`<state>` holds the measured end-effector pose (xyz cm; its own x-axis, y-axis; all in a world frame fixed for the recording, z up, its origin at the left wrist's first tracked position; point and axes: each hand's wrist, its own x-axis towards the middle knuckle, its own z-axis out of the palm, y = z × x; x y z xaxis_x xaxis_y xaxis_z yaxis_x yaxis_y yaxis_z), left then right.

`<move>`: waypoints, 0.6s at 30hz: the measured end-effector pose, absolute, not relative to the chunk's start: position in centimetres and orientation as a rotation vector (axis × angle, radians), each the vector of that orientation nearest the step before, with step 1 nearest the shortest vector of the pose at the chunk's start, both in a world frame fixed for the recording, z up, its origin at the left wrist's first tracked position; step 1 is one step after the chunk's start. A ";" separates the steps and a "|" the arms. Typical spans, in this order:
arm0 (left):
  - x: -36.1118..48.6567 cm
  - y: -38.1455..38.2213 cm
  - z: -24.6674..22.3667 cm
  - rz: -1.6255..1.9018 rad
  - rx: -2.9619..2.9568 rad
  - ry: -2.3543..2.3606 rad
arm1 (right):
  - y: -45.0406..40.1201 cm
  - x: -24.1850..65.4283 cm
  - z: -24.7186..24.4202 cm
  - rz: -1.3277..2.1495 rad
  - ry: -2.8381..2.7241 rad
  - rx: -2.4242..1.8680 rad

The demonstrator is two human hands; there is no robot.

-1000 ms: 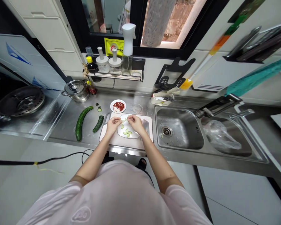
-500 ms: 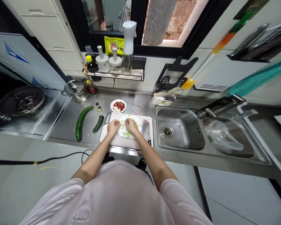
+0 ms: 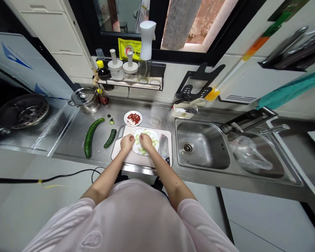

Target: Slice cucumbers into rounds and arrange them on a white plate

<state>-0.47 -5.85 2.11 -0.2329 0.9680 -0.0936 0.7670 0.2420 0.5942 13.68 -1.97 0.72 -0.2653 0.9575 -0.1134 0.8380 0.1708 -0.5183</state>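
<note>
My left hand and my right hand sit close together over a white plate, fingers curled down toward its middle. Thin cucumber slices lie around the plate's rim, and my hands hide its centre. I cannot tell whether either hand holds a slice. The plate rests on a pale cutting board, with a cleaver lying to the right of it. Left of the board lie a cut cucumber half and a whole cucumber.
Behind the board is a small plate of chopped red chili. A steel pot stands at the back left, beyond it a gas burner. To the right is a steel double sink, with a plastic bag in its far basin.
My hands have drawn closer together over the plate's middle. More slices now show along the far rim, and the cleaver shows more fully beside the plate.
</note>
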 end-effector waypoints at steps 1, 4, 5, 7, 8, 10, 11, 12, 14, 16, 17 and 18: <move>-0.5 -5.8 2.1 0.594 1.592 2.082 | -2.0 13.7 0.7 0.723 -2.213 -1.736; -0.5 -5.8 2.1 0.559 1.595 2.104 | -2.0 13.7 0.7 0.723 -2.236 -1.740; -0.5 -5.8 2.1 0.553 1.593 2.105 | -2.0 13.7 0.7 0.721 -2.244 -1.744; -0.5 -5.9 2.2 0.548 1.591 2.101 | -2.0 13.6 0.8 0.712 -2.260 -1.754; -0.5 -5.9 2.2 0.546 1.591 2.100 | -2.1 13.6 0.9 0.706 -2.267 -1.759; -0.5 -6.0 2.3 0.536 1.591 2.104 | -2.1 13.5 1.0 0.692 -2.283 -1.765; -0.5 -6.0 2.3 0.531 1.592 2.108 | -2.2 13.5 1.0 0.680 -2.290 -1.768; -0.4 -6.0 2.3 0.527 1.593 2.114 | -2.2 13.4 1.0 0.666 -2.297 -1.770; -0.4 -6.1 2.3 0.520 1.597 2.126 | -2.3 13.3 1.1 0.643 -2.311 -1.776; -0.3 -6.1 2.2 0.516 1.609 2.136 | -2.3 13.2 1.2 0.621 -2.326 -1.786; -0.3 -6.1 2.1 0.514 1.618 2.140 | -2.4 13.2 1.2 0.608 -2.335 -1.792; -0.3 -6.2 2.1 0.513 1.628 2.144 | -2.4 13.2 1.2 0.590 -2.342 -1.799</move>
<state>-0.27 -6.17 2.10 -0.2429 0.9657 -0.0918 0.8198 0.2550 0.5128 13.15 -2.39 1.21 -0.2808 0.9506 -0.1324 0.8999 0.2128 -0.3806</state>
